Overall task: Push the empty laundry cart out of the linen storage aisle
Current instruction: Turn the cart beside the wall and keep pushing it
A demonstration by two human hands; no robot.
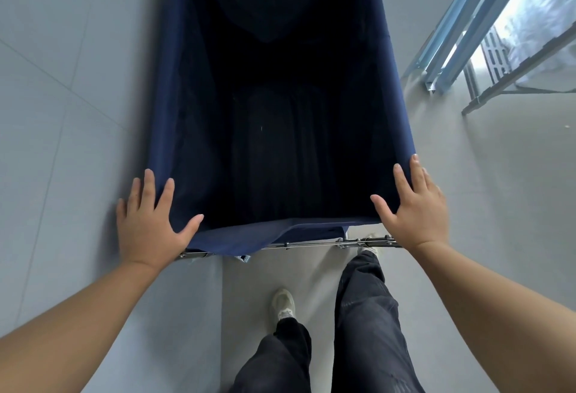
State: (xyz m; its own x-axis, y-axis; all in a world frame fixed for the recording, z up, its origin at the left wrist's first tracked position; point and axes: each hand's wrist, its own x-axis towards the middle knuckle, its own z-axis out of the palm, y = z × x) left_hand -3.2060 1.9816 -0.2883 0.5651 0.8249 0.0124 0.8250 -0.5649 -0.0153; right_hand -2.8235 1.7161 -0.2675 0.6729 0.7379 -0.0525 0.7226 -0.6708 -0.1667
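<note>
1. Directly ahead and below: deep navy-blue fabric laundry cart point(193, 87), bag hung from a thin silver metal frame rail point(314, 243) that shows at the near edge. Nothing visible inside the dark bag, so apparently empty, as the task says.

2. Left hand point(149, 221) laid flat on the near left corner of the cart rim, fingers spread and extended, thumb angled inward over the cloth. Not clenched around anything; pressing palm-down rather than gripping.

3. Right hand point(414, 205) placed the same way on the near right corner, fingers straight along the side hem, thumb pointing inward. Likewise unclasped, resting on fabric, no bar wrapped.

4. Below the arms: legs in dark grey jeans point(367, 314), one pale sneaker point(283, 302) trailing, the other foot forward just under the frame rail. Reads as a mid-stride walking posture behind the cart.

5. Surroundings: smooth grey tiled floor point(62, 112) on both sides; to the upper right, a pale metal shelving rack point(461, 28) with a slotted upright, holding a white plastic-wrapped bundle point(542, 12). Cart well apart from the rack, open floor on the left.

6. Progress, as a judgement: pushing stage underway, contact made at both corners, cart lined up with the walking direction. Shelving beside the cart suggests the aisle not yet cleared. Aisle end not in view, so remaining distance cannot be told.

7. Left to do: roll on past the rack and out, holding straight clear of the rack's foot.
</note>
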